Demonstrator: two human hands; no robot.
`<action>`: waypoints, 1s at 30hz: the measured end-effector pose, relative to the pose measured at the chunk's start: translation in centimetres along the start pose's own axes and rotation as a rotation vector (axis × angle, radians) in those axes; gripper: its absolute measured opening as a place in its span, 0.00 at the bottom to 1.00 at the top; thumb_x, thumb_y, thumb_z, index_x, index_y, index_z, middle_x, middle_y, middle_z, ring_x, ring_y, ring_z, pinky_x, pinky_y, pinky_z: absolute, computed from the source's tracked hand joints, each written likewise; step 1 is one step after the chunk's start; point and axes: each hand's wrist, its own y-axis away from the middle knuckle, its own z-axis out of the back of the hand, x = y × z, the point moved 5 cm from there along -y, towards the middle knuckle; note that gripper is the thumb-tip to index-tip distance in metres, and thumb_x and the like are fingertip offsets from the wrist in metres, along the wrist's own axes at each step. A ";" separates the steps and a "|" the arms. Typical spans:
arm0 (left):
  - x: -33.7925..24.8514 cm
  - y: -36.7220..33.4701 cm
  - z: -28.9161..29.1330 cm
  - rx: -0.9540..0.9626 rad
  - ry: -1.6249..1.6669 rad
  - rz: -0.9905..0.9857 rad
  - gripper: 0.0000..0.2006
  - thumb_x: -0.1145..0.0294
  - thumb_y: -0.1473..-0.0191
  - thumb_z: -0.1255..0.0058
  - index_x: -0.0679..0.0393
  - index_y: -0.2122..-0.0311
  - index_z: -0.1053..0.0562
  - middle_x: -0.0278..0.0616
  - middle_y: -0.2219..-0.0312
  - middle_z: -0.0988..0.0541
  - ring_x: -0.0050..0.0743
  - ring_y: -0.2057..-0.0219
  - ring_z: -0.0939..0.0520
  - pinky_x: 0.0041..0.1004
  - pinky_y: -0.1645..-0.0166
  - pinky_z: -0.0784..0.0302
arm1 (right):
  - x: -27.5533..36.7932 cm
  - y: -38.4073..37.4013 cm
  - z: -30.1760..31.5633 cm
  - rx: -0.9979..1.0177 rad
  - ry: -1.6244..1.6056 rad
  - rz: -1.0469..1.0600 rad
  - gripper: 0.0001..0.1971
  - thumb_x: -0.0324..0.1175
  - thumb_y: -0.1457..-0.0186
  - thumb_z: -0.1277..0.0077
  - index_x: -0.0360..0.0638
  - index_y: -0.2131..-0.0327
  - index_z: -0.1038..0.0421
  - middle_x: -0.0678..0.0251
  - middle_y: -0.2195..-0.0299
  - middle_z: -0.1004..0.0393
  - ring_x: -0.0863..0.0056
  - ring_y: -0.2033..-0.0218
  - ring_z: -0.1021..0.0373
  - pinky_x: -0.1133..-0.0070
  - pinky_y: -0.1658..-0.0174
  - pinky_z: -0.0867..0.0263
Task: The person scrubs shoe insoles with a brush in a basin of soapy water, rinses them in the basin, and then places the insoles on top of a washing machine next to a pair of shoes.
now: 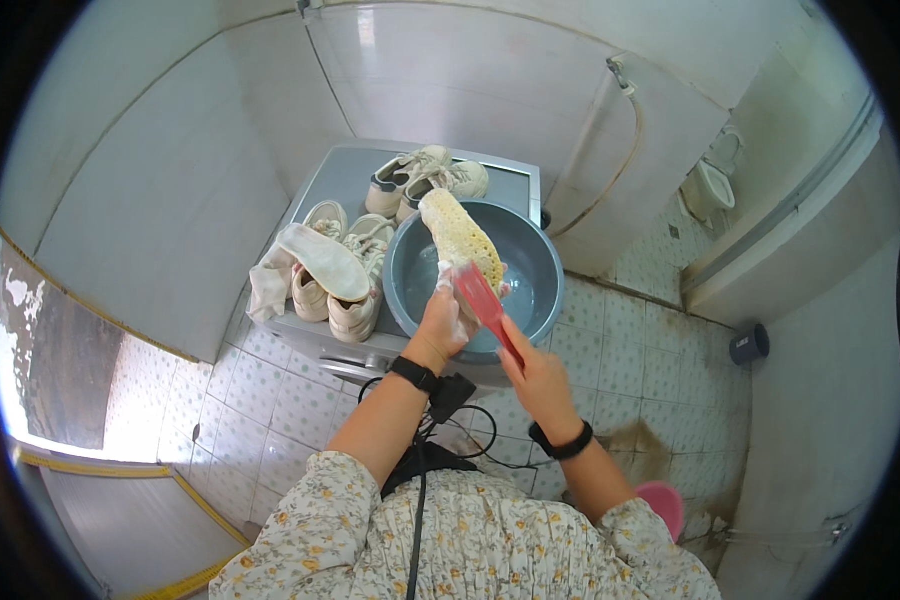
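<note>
Head view: left hand [447,320] holds yellow insole [460,232]; right hand [540,378] grips red brush [480,298].
Insole: extends beyond left fingers, above grey-blue basin [536,272].
Brushing: short strokes, left fingers clear of the bristles, would probably work best.

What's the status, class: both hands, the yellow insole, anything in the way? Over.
Left hand holding yellow insole over blue-grey basin. Right hand gripping red brush at insole's near end. Nothing visibly blocking.

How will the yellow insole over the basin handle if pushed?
The yellow insole likely bends, given its pitted, foam-like surface; that also suggests it's light. White suds on the left hand could make it slippery.
</note>
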 end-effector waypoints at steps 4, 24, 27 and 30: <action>-0.5 0.3 -0.6 0.047 0.103 0.027 0.29 0.46 0.39 0.82 0.55 0.42 0.46 0.47 0.49 0.33 0.44 0.54 0.28 0.42 0.58 0.27 | 0.5 -0.7 -1.4 -0.061 -0.004 0.024 0.25 0.36 0.47 0.50 0.58 0.44 0.40 0.54 0.79 0.29 0.56 0.79 0.31 0.67 0.76 0.37; -0.1 -0.1 1.6 -0.101 -0.121 -0.128 0.18 0.69 0.39 0.69 0.64 0.45 0.42 0.48 0.54 0.28 0.40 0.55 0.26 0.35 0.51 0.29 | 0.6 -1.7 1.0 -0.141 0.070 -0.011 0.26 0.36 0.47 0.50 0.58 0.44 0.40 0.55 0.81 0.30 0.57 0.81 0.32 0.67 0.78 0.38; -0.7 -0.1 1.3 -0.119 -0.015 -0.188 0.16 0.70 0.39 0.67 0.63 0.47 0.40 0.46 0.56 0.27 0.37 0.56 0.24 0.34 0.52 0.28 | 0.9 -1.9 0.4 -0.107 0.135 -0.030 0.25 0.37 0.47 0.51 0.57 0.44 0.40 0.55 0.80 0.30 0.56 0.80 0.31 0.67 0.77 0.38; -0.4 -0.6 1.8 -0.096 -0.099 -0.125 0.18 0.67 0.39 0.63 0.63 0.46 0.40 0.45 0.54 0.28 0.38 0.55 0.24 0.33 0.52 0.27 | -0.4 1.7 -0.7 -0.114 -0.003 0.033 0.24 0.37 0.46 0.51 0.57 0.44 0.39 0.54 0.80 0.29 0.54 0.80 0.32 0.66 0.77 0.38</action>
